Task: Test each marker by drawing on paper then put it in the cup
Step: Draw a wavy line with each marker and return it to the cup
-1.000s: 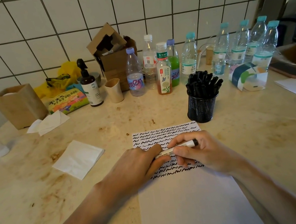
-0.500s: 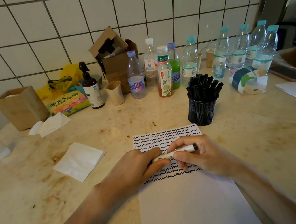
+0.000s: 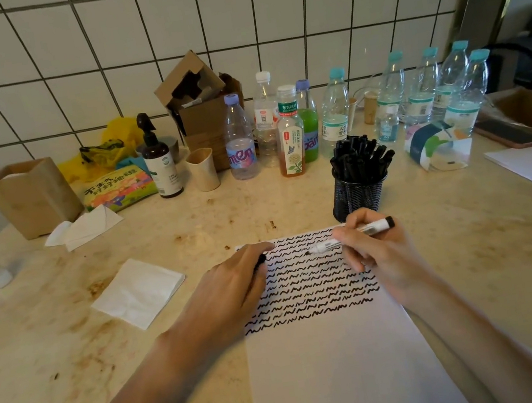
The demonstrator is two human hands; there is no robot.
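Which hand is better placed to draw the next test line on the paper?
The right hand: it holds the uncapped marker with its tip over the paper. The left hand holds only the black cap.

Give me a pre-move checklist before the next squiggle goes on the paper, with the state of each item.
1. Cap off the marker: ok; the bare tip points left over the paper, and the left hand holds a small black piece, apparently the cap.
2. Marker gripped: ok; the right hand has its fingers round the barrel.
3. Tip on the paper: cannot tell.
4. Blank space to draw: ok; the sheet is bare below the last row of squiggles.
5. Paper steadied: cannot tell; the left hand lies over its left edge.
6. Room in the mesh cup: not ok; it looks packed with black markers.
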